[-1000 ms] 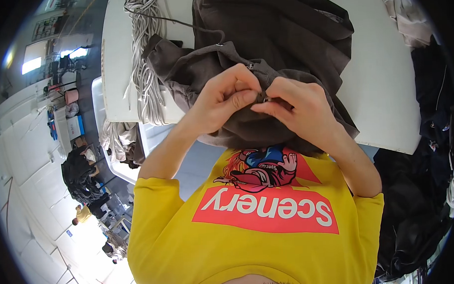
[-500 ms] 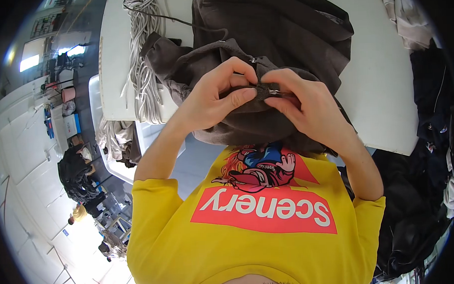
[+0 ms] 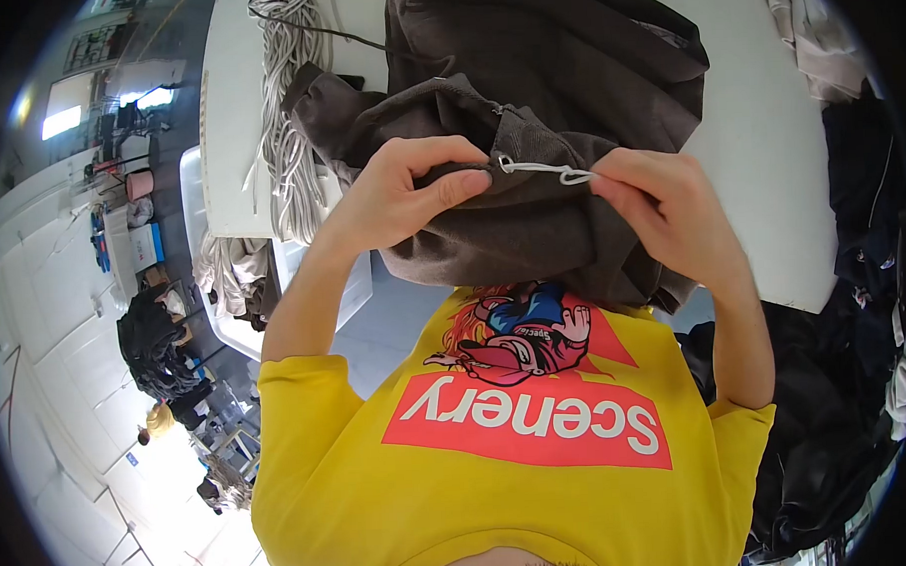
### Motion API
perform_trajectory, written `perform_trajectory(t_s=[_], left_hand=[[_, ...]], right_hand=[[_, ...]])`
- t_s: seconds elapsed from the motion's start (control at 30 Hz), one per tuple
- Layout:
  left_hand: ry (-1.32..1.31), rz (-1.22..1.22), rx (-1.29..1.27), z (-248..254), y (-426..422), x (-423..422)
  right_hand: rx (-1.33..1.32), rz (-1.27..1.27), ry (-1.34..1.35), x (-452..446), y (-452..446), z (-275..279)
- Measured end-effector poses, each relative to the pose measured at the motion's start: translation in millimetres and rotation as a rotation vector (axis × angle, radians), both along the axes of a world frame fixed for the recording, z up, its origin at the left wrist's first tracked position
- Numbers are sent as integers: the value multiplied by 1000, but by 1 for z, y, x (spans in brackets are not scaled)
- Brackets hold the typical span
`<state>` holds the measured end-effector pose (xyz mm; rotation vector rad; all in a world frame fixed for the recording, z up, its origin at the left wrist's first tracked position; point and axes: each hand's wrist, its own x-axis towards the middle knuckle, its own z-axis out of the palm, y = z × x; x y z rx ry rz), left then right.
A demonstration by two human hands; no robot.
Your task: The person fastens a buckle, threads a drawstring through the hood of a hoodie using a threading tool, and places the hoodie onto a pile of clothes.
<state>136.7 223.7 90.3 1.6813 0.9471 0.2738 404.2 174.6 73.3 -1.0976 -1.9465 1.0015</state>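
Note:
A dark brown garment (image 3: 511, 226) lies bunched on the white table in front of me. My left hand (image 3: 420, 189) pinches its ribbed edge between thumb and fingers, just left of a small metal eyelet (image 3: 505, 164). Out of that eyelet runs a short white cord (image 3: 539, 167) with a knotted loop. My right hand (image 3: 660, 201) grips the cord's far end between thumb and forefinger, so it stretches sideways over the cloth. A second eyelet (image 3: 498, 110) shows farther up the edge. The fingertips cover parts of the edge and the cord's tip.
A bundle of pale cords (image 3: 290, 139) hangs over the table's left side, and a thin dark cord (image 3: 355, 39) runs from there to the garment. A white bin (image 3: 240, 330) with cloth stands lower left. Dark clothes (image 3: 827, 420) are piled on the right.
My right hand has moved right, away from my left hand, drawing the white cord out of the eyelet. My left hand has shifted slightly left along the edge.

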Motion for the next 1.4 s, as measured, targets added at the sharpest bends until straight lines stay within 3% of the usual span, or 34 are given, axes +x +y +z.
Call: perform_trajectory(t_s=[0.2, 0.33, 0.37, 0.43, 0.53, 0.73, 0.8, 0.87, 0.93, 1.0, 1.07, 1.17, 1.27, 1.4], left_hand=[[-41, 71, 47, 2, 1, -2], [-18, 63, 12, 2, 0, -4], [-26, 59, 12, 0, 0, -4], [20, 24, 11, 1, 3, -8], [43, -8, 36, -2, 4, -7], [-117, 27, 95, -1, -6, -7], [-103, 0, 103, 2, -5, -12], [-26, -97, 90, 4, -2, -17], [-74, -119, 119, 1, -3, -16], [-125, -156, 149, -2, -2, -13], [-161, -152, 172, 0, -1, -12], [-175, -48, 102, 1, -7, -21], [-200, 131, -26, -7, -16, -22], [-214, 113, -52, -10, -15, -22]], right_hand=[[-8, -122, 86, 44, -1, 1], [-82, -628, -58, 120, -9, 4], [-80, -623, -59, 136, -9, -4], [61, -712, -436, 162, -4, -30], [195, -551, -675, 179, 0, -90], [271, -439, -880, 162, 0, -148], [174, -438, -874, 156, 9, -148], [369, -512, -636, 112, 22, -108], [261, -297, -213, 61, 31, -49], [247, 53, -5, 19, 37, -9], [204, 260, 111, -15, 43, -4], [21, 414, 83, -32, 53, -14], [72, 333, 94, -42, 57, -16], [106, 393, 59, -44, 61, -26]])
